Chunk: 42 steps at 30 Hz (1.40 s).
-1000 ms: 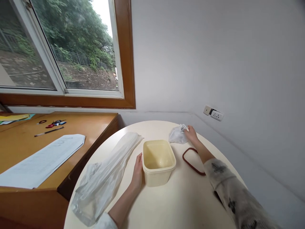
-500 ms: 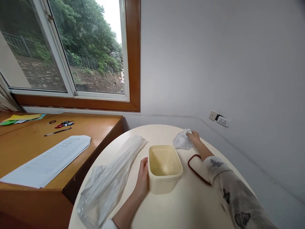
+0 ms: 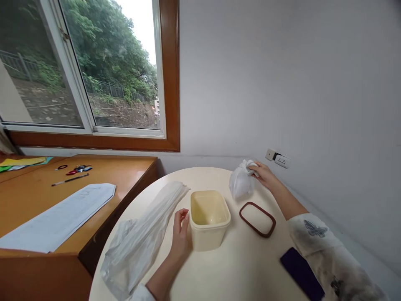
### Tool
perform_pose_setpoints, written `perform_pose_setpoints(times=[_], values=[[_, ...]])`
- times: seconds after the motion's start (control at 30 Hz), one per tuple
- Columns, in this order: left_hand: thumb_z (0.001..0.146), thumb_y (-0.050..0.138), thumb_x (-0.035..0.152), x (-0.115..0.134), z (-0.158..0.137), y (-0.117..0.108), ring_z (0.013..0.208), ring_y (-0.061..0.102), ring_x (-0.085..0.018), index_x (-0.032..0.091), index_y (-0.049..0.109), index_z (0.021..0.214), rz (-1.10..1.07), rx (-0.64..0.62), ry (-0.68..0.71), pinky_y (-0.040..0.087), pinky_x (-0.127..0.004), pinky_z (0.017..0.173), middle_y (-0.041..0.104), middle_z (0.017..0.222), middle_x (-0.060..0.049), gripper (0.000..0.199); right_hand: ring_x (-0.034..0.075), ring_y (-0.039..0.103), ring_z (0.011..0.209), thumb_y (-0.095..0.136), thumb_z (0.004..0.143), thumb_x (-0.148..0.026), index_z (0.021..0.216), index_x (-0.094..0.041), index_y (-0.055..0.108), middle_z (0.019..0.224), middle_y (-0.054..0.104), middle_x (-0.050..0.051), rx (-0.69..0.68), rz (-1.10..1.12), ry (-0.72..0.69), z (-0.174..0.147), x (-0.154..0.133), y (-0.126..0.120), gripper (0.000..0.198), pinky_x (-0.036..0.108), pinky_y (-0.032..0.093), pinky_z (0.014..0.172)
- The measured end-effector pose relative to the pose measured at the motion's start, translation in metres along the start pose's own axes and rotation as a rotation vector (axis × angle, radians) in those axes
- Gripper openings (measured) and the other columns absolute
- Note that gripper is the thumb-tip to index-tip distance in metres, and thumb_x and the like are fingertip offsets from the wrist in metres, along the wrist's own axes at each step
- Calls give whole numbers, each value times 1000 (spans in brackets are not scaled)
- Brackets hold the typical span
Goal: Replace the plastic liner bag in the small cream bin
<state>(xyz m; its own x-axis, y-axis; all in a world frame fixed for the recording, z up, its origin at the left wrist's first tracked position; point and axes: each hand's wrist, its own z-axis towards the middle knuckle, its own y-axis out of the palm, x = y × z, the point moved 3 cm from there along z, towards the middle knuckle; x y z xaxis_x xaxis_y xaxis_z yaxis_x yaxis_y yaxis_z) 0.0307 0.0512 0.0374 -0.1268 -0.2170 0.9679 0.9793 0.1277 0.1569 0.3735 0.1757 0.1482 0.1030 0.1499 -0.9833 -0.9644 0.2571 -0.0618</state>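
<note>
A cream plastic bin (image 3: 208,238) with a rounded square mouth stands upright on the round table, its inside bare. My left hand (image 3: 181,228) is beside the bin's left wall, fingers loosely curved and apart; whether they touch it I cannot tell. My right hand (image 3: 261,172) grips the gathered top of a white plastic bag (image 3: 242,184) behind the bin to the right. The bag hangs bunched, and its contents are hard to make out. A brown-red rounded ring frame (image 3: 250,229) lies flat right of the bin.
A long, crumpled clear-white plastic bag (image 3: 144,238) lies on the left of the table (image 3: 238,271). At the lower right is a dark purple flat object (image 3: 300,271), partly under my sleeve. A wooden desk (image 3: 131,167) holds papers (image 3: 62,217), a pen (image 3: 70,179) and scissors (image 3: 72,172).
My right hand has raised the white bag slightly, and it now hangs fuller. My left hand has eased a little off the bin. The ring and purple object have come into fuller view.
</note>
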Motion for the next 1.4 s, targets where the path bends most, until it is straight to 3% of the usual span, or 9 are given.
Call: perform_pose_setpoints(times=[0.27,0.43,0.57,0.77,0.87,1.0,1.23,1.4], values=[[81,48,40,14,-11,-8,83,46,-20,23,50,82,122,66,216,35,-29,77,49,83,-1,17,19,59,85,65,65,-33,90,-15,63,89,65,9,-355,82,41,-73,-40,-17,31,30,45,75],[82,47,37,34,-26,-8,75,42,-19,23,49,78,171,88,426,34,-29,71,44,78,-2,15,20,58,91,67,65,-34,102,-16,59,99,63,10,-538,9,104,-112,-44,-25,42,32,44,81],[79,51,34,49,-44,1,72,42,-20,23,50,75,144,14,500,35,-30,68,44,73,-2,12,17,59,86,69,62,-33,98,-17,60,96,62,8,-649,-60,101,-136,-43,-21,40,30,45,76],[81,50,28,72,-70,32,62,43,-17,23,51,68,205,-289,358,34,-29,58,47,64,-2,14,18,59,85,67,64,-31,86,-16,63,100,61,9,-876,-127,30,-176,-49,12,27,30,48,70],[81,51,30,82,-77,44,57,42,-16,23,53,66,281,-370,290,33,-28,54,47,61,-1,16,17,57,88,66,67,-29,83,-18,62,100,59,7,-991,-179,-69,-193,-48,32,20,29,47,72],[78,55,34,84,-78,52,57,43,-15,22,59,82,348,-441,177,34,-26,52,52,68,-1,13,15,55,86,60,73,-27,86,-19,61,101,56,6,-1086,-205,-163,-210,-43,53,15,27,46,70],[83,45,33,81,-79,55,59,38,-11,15,58,75,458,-757,9,29,-22,53,48,66,1,23,13,53,85,62,73,-19,79,-18,60,99,54,5,-1039,-208,-283,-226,-34,75,7,24,42,71],[80,49,30,74,-77,44,57,36,-10,14,56,79,444,-767,-129,28,-21,53,45,62,3,18,13,51,79,65,68,-12,88,-21,59,92,56,1,-842,-333,-268,-235,-23,79,23,24,40,69]])
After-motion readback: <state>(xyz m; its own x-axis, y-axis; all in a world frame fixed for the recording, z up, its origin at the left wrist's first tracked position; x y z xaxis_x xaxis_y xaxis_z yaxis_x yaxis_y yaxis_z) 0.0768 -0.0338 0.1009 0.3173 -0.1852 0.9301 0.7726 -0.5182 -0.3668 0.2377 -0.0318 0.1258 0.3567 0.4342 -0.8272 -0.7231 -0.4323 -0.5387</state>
